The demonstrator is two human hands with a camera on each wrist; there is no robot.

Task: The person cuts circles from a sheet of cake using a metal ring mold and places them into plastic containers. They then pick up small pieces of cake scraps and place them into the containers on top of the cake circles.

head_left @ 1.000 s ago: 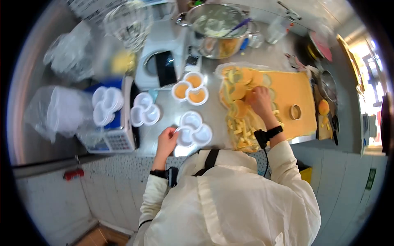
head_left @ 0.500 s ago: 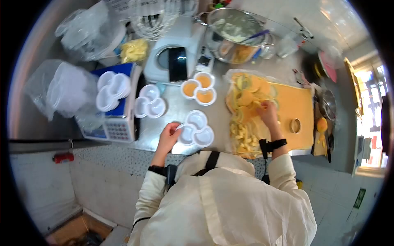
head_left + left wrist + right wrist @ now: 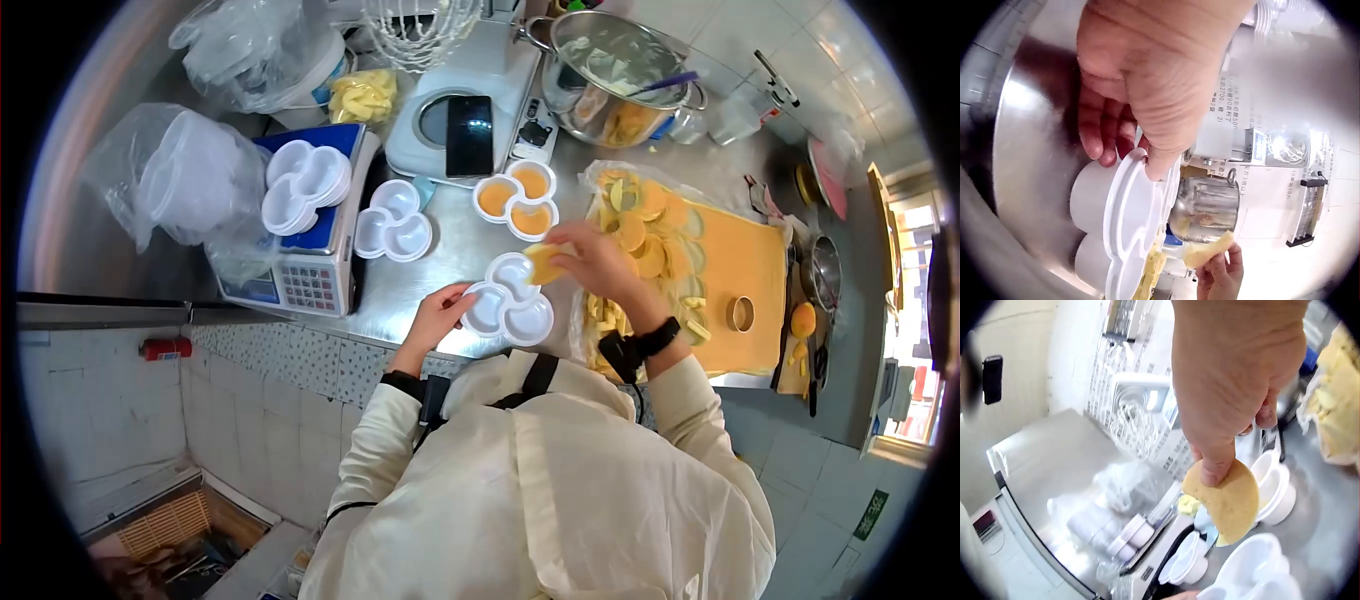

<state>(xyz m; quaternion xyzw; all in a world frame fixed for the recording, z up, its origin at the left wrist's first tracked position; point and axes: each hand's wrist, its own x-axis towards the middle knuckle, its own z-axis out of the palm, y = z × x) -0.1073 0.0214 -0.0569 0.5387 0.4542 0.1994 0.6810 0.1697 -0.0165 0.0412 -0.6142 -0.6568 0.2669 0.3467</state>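
Observation:
My left hand pinches the rim of a white three-cup plastic container; in the left wrist view the thumb lies over the rim of the container. Between the thumb and fingers of my right hand is a thin round of yellow sponge cake, held over the right side of that container. The right wrist view shows the cake round tilted, its flat face toward the camera. Behind stands another three-cup container with a cake round in each cup.
At right lies a cake sheet with cut rounds, scraps and a ring cutter. More white containers stand at left, some on a scale. A phone and a steel pot are at the back.
My right hand has lifted a cake round from the cut sheet and carried it left over the container. My left hand keeps its grip on the rim. The head view has shifted.

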